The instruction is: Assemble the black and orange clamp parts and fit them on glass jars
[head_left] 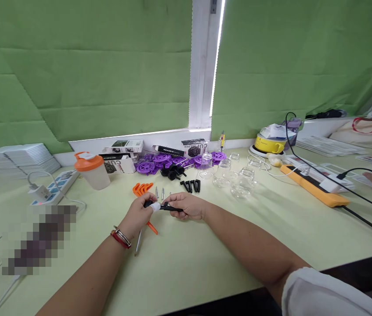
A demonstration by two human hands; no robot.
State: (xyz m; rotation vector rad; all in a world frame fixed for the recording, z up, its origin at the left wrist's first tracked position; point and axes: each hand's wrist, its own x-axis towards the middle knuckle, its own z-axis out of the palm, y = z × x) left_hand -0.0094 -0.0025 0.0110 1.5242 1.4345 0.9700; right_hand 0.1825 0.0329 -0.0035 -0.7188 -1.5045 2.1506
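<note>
Both hands meet over the table, fingers closed around a slim black plastic part [172, 209]. My left hand [139, 212], with a white wrap on one finger, grips its left end. The other end lies in the fingers of my right hand [187, 205]. Where the fingers cover it, the part's shape is hidden. Just below my left hand lie an orange plastic piece [152, 227] and a thin metal rod [139, 244]. Beyond the hands are orange hooked pieces [142, 188], small metal pins [163, 193] and several black angled pieces [192, 186].
Purple discs [162, 159], black knob-like parts [172, 171] and cup holder boxes [120, 164] line the back. Clear glass jars [241, 189] stand right of centre. An orange-lidded shaker [94, 173] and white power strip [59, 184] are left; an orange power strip [324, 193] is right.
</note>
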